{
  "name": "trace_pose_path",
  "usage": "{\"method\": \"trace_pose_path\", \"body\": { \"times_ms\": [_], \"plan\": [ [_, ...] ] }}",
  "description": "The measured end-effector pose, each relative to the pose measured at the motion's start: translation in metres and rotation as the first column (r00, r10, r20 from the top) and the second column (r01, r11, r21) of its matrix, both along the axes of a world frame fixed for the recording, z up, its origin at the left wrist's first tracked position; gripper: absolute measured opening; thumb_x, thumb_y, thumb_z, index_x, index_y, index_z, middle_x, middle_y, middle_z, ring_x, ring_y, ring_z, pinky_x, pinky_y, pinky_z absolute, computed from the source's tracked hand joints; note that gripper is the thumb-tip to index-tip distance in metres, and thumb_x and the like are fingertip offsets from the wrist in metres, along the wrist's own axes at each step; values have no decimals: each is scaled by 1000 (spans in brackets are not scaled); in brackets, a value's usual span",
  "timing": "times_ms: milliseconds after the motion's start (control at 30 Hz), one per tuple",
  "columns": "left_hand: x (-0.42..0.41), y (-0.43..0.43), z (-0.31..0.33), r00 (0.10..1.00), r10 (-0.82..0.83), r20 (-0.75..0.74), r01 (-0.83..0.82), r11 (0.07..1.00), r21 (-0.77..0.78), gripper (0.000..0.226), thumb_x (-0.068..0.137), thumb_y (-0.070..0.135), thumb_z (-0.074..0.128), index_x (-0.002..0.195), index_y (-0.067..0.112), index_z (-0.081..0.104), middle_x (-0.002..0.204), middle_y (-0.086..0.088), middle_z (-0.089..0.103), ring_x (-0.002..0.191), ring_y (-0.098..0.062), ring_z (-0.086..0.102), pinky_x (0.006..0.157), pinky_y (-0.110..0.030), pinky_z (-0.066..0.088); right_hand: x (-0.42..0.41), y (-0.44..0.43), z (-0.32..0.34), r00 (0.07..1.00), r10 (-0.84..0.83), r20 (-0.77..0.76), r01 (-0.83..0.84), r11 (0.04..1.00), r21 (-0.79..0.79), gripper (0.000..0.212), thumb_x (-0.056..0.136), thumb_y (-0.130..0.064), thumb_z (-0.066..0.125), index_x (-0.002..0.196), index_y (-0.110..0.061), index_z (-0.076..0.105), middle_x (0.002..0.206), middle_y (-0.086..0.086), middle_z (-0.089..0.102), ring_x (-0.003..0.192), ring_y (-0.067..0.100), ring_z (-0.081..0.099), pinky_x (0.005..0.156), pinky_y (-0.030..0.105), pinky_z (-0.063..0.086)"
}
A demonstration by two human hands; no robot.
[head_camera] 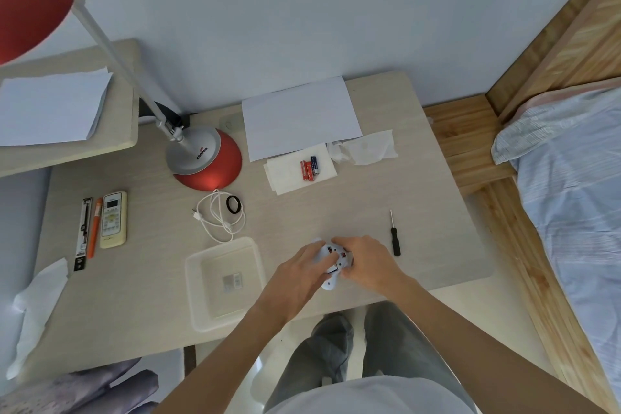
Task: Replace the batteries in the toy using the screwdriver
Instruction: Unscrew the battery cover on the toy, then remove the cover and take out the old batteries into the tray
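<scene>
Both hands meet over the near edge of the table and hold a small white toy between them. The left hand grips the toy's left side with its fingers curled round the body. The right hand grips the right side, its fingers bent over the top edge and hiding part of the toy. Small red parts show on the toy's upturned face between the two sets of fingers; what they are is too small to tell.

The screwdriver lies on the table just to the right of the right hand, apart from it, with its black handle toward the person and its thin shaft pointing away. Three batteries, two red and one dark blue, lie side by side on a folded tissue well beyond the hands. A crumpled tissue and a white sheet of paper lie farther off still.

Just left of the left hand stands a clear plastic tray. Beyond the tray are a coiled white cable and a black hair band, then the red and silver base of a lamp. Far to the left lie a remote control and an orange pen.
</scene>
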State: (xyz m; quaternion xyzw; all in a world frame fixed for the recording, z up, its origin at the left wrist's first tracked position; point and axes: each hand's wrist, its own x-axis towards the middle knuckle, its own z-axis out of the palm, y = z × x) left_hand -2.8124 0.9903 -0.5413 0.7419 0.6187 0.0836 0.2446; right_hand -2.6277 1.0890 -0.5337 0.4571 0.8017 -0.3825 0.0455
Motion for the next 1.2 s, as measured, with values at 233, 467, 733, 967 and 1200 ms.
{"method": "trace_pose_path", "body": {
  "times_ms": [233, 467, 733, 967, 1200],
  "plan": [
    [2, -11, 2, 998, 49, 39, -53, 995, 84, 64, 82, 29, 92, 141, 24, 65, 146, -11, 63, 118, -24, 73, 92, -33, 64, 1, -2, -5, 1000, -4, -5, 4, 1000, 7, 45, 92, -27, 76, 135, -30, 66, 112, -4, 77, 97, 17, 73, 92, 34, 62],
    [-27, -13, 6, 992, 124, 15, -125, 982, 145, 53, 99, 23, 75, 148, 26, 56, 150, -13, 57, 131, -28, 61, 91, -37, 65, 5, -4, -7, 1000, -7, 21, 8, 1000, -4, 61, 86, -31, 84, 143, -29, 60, 122, -4, 75, 106, 16, 72, 98, 36, 60],
    [-57, 36, -7, 976, 185, -115, -179, 982, 58, 49, 97, 18, 76, 144, 23, 63, 147, -13, 61, 132, -34, 57, 85, -47, 65, 11, -4, -10, 1000, -20, 16, 20, 1000, -11, 68, 87, -33, 85, 148, -27, 57, 129, -5, 74, 113, 16, 71, 101, 33, 58],
    [-61, 54, -26, 976, 139, -169, -149, 988, -46, 43, 102, 23, 69, 144, 22, 62, 152, -11, 54, 138, -33, 51, 89, -51, 63, 11, -4, -10, 999, -26, 24, 26, 1000, 1, 69, 89, -31, 83, 151, -26, 54, 132, -3, 73, 115, 17, 70, 101, 32, 57],
    [-65, 52, -21, 977, 119, -180, -132, 989, -63, 51, 97, 23, 76, 145, 23, 60, 158, -8, 49, 141, -30, 50, 89, -48, 64, 12, -4, -13, 999, -35, 29, 35, 999, 4, 68, 88, -32, 84, 150, -28, 55, 131, -4, 73, 114, 15, 69, 101, 33, 58]
  ]
}}
